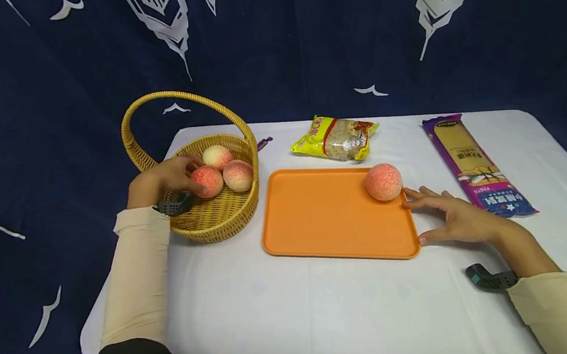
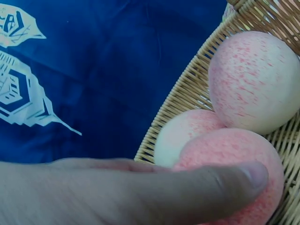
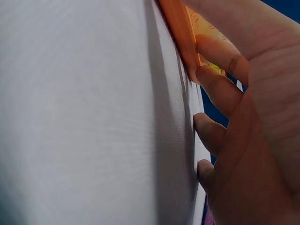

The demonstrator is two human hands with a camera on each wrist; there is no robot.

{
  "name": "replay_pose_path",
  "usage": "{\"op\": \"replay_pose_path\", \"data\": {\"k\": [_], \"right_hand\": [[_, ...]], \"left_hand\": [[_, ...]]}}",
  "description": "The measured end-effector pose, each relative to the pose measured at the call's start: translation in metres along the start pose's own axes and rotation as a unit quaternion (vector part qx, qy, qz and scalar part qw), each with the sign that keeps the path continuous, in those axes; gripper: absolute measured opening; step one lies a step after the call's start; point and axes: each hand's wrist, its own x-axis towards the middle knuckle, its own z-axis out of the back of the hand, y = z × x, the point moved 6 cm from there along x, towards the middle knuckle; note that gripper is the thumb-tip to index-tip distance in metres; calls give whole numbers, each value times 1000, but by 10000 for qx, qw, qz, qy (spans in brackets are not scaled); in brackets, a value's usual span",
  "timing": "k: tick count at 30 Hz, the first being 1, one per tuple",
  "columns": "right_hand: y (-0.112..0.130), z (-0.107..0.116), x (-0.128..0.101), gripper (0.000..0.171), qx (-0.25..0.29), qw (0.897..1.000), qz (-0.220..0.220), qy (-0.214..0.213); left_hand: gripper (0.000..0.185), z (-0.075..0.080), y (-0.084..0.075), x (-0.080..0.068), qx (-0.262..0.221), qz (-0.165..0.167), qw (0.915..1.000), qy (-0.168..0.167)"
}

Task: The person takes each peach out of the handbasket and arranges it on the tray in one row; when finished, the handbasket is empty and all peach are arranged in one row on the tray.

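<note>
Where the left hand (image 1: 169, 178) reaches into the basket (image 1: 216, 219), its thumb and fingers curl round the nearest peach (image 1: 207, 181), which lies low against the near wall, just under the palm. That peach looks light and round, with a matte, slightly grippy skin; I judge it possibly soft, so a wrap round its widest girth should hold it without squeezing. Two more peaches touch it on the far side of the fingers, making three in the basket. A fourth peach (image 1: 383, 182) sits on the tray (image 1: 327, 218), just beyond the fingertips of the right hand (image 1: 451, 219), which lies flat and spread against the tray's edge, holding nothing. One tray, one basket, two packets.
</note>
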Motion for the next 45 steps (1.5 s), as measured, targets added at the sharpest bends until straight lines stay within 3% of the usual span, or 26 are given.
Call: {"op": "replay_pose_path", "data": {"k": [5,14,20,25,31,38,45], "right_hand": [[-1,0,-1,64,19,10000,-21,1],[-1,-2,1,65,-11,9999,-112,23],[0,-2,2,64,3,9999,-114,-17],[2,-2,2,63,26,9999,-114,-25],[1,-2,3,64,-33,9999,-116,27],[-1,0,3,65,-4,9999,-133,20],[-3,0,0,64,45,9999,-99,18]], "left_hand": [[67,-1,1,6,564,-305,9978,-193],[66,-8,0,7,801,-522,9943,-462],[71,-3,-4,0,983,-581,9895,-884],[67,5,-15,-16,766,-955,9850,-1218],[66,16,-34,-48,576,-1301,9794,-1432],[67,21,-62,-82,237,-1753,9768,-1205],[68,5,-94,-89,56,-2435,9660,-863]]}}
